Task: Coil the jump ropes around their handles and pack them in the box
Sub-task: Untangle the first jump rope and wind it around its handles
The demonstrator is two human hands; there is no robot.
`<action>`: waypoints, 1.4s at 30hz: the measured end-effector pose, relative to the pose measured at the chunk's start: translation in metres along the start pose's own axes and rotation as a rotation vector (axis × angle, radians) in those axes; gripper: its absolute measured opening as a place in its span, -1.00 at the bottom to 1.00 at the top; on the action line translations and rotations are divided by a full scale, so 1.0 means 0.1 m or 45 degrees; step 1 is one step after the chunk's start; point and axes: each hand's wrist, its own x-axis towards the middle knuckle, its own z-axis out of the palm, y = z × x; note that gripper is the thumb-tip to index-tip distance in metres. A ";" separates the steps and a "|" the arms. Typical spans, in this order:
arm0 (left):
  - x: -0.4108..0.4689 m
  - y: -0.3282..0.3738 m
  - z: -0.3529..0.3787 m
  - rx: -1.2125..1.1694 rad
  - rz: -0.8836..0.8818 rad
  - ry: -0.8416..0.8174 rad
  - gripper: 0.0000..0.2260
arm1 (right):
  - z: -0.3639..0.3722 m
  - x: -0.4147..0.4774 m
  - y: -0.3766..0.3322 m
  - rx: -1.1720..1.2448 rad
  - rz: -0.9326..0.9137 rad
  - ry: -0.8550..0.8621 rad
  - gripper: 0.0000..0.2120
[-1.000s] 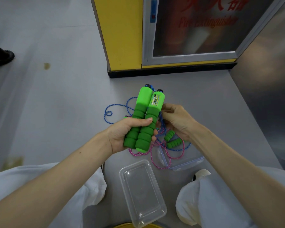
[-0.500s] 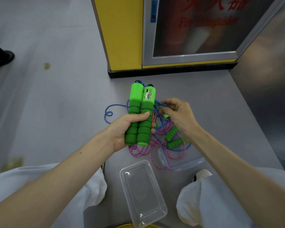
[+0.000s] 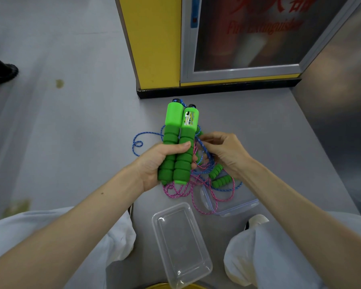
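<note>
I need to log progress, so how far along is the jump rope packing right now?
Done: the lid is off, and the left hand grips one pair of green handles side by side. In hand: the right hand pinches the blue rope beside them; no turns show around them yet. Left: the pink rope and second handles lie loose on the floor, and the clear box is empty.

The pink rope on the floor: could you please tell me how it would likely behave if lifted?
Probably floppy: the pink rope lies in loose loops. It looks tangled with the blue rope, so that would likely drag along. One loop lies over the clear lid and may nudge it.
</note>
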 end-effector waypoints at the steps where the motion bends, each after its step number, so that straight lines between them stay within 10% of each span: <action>1: 0.00 0.00 0.00 -0.005 0.002 0.010 -0.87 | 0.00 0.01 0.00 0.030 0.053 -0.002 -0.87; 18: 0.00 0.03 0.00 0.011 0.060 0.111 -0.95 | 0.00 0.00 -0.05 -0.361 -0.233 0.086 -0.74; 42: 0.23 -0.18 -0.12 1.095 0.408 0.691 -0.85 | 0.09 -0.10 -0.02 -0.501 0.031 -0.257 -0.94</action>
